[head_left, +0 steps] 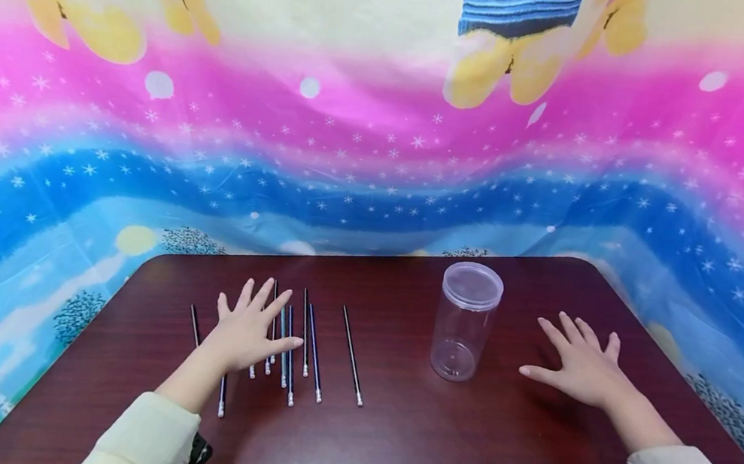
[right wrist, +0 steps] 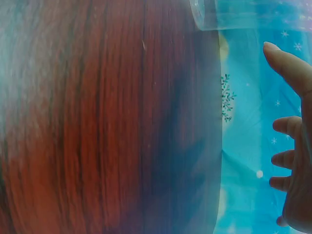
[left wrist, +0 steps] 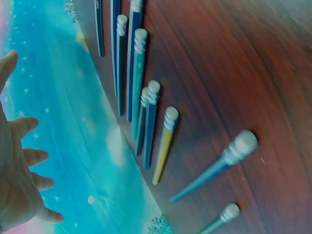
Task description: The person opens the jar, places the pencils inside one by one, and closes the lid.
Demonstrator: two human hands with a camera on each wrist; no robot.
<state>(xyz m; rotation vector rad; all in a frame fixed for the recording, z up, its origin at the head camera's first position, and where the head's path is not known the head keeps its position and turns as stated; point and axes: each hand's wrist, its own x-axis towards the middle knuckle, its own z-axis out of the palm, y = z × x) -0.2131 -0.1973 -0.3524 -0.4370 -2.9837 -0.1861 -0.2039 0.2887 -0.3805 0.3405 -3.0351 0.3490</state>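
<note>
Your left hand [head_left: 248,334] is spread wide and free; under and beside it lie slim, straight pencils [head_left: 315,352] with pale, rounded eraser ends and silvery bands. Your right hand [head_left: 585,371] is splayed likewise, also free; near its thumb side stands a clear, smooth, cylindrical jar [head_left: 463,323]. Below both spreads the glossy, wood-grained table [head_left: 404,447]; beyond them hangs rippled, printed cloth [head_left: 357,109].

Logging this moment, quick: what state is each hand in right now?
Left hand: open, spread wide by the pencils, holding nothing.
Right hand: open, spread wide, apart from the clear jar, holding nothing.
</note>
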